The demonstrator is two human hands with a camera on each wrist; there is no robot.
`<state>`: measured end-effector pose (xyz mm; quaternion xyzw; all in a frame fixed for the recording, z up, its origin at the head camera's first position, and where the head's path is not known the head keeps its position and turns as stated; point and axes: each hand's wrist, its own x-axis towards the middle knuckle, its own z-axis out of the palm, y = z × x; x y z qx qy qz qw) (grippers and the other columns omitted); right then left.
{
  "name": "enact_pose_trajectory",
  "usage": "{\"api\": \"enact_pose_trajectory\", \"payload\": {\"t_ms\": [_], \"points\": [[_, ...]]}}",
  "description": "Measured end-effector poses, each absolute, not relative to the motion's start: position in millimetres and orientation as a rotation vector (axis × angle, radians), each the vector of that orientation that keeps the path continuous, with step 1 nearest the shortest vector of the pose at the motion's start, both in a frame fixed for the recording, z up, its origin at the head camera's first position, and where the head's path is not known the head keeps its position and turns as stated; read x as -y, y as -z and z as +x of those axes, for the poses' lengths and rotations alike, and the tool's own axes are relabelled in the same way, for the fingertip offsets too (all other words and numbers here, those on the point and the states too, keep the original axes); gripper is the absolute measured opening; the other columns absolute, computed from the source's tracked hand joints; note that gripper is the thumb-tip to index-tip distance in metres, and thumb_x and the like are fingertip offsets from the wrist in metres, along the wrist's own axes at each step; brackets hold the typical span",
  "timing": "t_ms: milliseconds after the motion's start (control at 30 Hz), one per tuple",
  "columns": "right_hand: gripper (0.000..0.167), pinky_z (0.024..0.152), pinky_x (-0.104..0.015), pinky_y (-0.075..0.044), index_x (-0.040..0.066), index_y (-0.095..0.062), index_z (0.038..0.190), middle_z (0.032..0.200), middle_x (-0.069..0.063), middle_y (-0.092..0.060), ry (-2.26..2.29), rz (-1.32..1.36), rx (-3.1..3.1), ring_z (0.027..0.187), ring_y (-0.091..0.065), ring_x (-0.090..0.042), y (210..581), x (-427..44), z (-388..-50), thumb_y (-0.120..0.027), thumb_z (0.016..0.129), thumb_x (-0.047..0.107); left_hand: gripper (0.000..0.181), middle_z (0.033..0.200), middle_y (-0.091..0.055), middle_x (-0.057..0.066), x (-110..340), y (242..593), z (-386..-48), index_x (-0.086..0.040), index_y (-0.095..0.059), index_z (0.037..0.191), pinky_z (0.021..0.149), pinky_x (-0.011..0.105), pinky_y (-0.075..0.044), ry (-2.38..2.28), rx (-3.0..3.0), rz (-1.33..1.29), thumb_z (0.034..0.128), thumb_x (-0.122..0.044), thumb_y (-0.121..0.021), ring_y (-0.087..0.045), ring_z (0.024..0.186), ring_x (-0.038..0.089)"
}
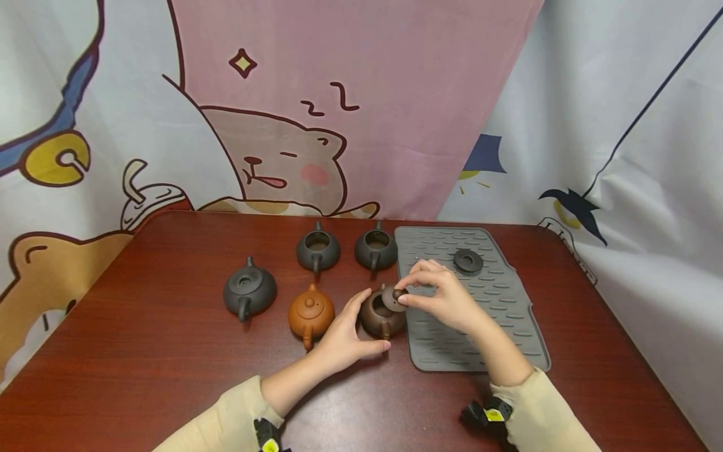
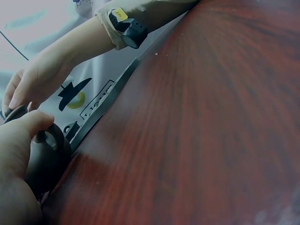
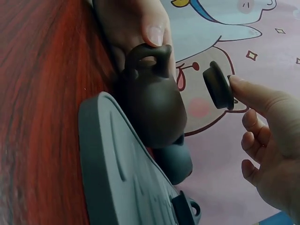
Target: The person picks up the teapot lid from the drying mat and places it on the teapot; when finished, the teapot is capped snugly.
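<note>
A dark brown teapot stands on the table, its opening partly uncovered. My left hand holds it, fingers along its left side and thumb at the handle; in the right wrist view the thumb touches the top of the handle. Between thumb and index finger, my right hand pinches the knob of the brown teapot lid. That lid is tilted above the opening's right side, and the right wrist view shows the lid apart from the pot. Just left of my left hand sits an orange-brown teapot with its lid on.
Two dark grey teapots without lids stand at the back, the other teapot beside the mat. A lidded dark grey teapot is at left. On the grey drying mat lies a black lid. A patterned curtain hangs behind.
</note>
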<state>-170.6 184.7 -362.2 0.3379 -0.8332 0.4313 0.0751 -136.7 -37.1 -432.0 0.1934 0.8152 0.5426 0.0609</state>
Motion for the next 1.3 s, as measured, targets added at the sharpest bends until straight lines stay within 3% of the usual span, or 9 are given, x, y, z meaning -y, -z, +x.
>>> {"api": "enact_pose_trajectory", "payload": {"t_ms": [167, 400, 667, 867, 1067, 1300], "points": [[0.019, 0.074, -0.04, -0.039, 0.019, -0.074, 0.098, 0.09, 0.003, -0.06, -1.318, 1.003, 2.542, 0.085, -0.048, -0.02, 373.7, -183.3, -179.3, -0.078, 0.08, 0.014, 0.097, 0.151, -0.029, 0.008, 36.9, 432.0, -136.5, -0.007, -0.026, 0.15, 0.107, 0.045, -0.028, -1.633, -2.482, 0.6, 0.0735, -0.027, -0.082, -0.03, 0.136, 0.02], [0.017, 0.073, -0.049, -0.04, 0.022, -0.074, 0.097, 0.088, 0.01, -0.058, -1.323, 1.029, 2.554, 0.086, -0.051, -0.028, 382.3, -179.3, -184.1, -0.079, 0.08, 0.02, 0.097, 0.151, -0.031, 0.01, 37.0, 433.2, -136.6, -0.004, -0.027, 0.149, 0.106, 0.046, -0.029, -1.658, -2.476, 0.632, 0.0733, -0.028, -0.082, -0.032, 0.135, 0.022], [0.018, 0.071, -0.046, -0.039, 0.018, -0.075, 0.095, 0.087, 0.008, -0.06, -1.309, 1.027, 2.541, 0.083, -0.051, -0.026, 392.8, -177.9, -187.0, -0.08, 0.078, 0.015, 0.097, 0.149, -0.033, 0.012, 36.6, 432.4, -135.6, -0.001, -0.028, 0.148, 0.106, 0.046, -0.029, -1.679, -2.474, 0.646, 0.0727, -0.029, -0.083, -0.034, 0.134, 0.023], [0.019, 0.074, -0.051, -0.038, 0.01, -0.075, 0.095, 0.087, -0.002, -0.062, -1.323, 1.008, 2.562, 0.083, -0.05, -0.029, 396.8, -174.9, -187.7, -0.08, 0.077, 0.007, 0.097, 0.149, -0.032, 0.012, 36.6, 432.1, -136.1, -0.001, -0.029, 0.148, 0.106, 0.045, -0.029, -1.666, -2.486, 0.648, 0.0727, -0.028, -0.083, -0.033, 0.134, 0.023], [0.017, 0.075, -0.053, -0.039, 0.001, -0.073, 0.095, 0.087, -0.009, -0.062, -1.345, 0.994, 2.588, 0.084, -0.051, -0.035, 379.5, -167.6, -176.4, -0.077, 0.078, 0.001, 0.097, 0.149, -0.032, 0.013, 36.9, 434.3, -137.1, -0.001, -0.029, 0.148, 0.106, 0.047, -0.029, -1.668, -2.486, 0.651, 0.0732, -0.03, -0.083, -0.033, 0.134, 0.024], [0.017, 0.075, -0.052, -0.042, 0.001, -0.073, 0.096, 0.086, -0.009, -0.061, -1.357, 0.986, 2.591, 0.084, -0.051, -0.033, 368.0, -163.7, -168.9, -0.076, 0.079, 0.001, 0.096, 0.149, -0.032, 0.014, 37.5, 433.8, -137.2, -0.001, -0.029, 0.148, 0.107, 0.046, -0.028, -1.665, -2.488, 0.648, 0.073, -0.028, -0.083, -0.032, 0.135, 0.024]]}}
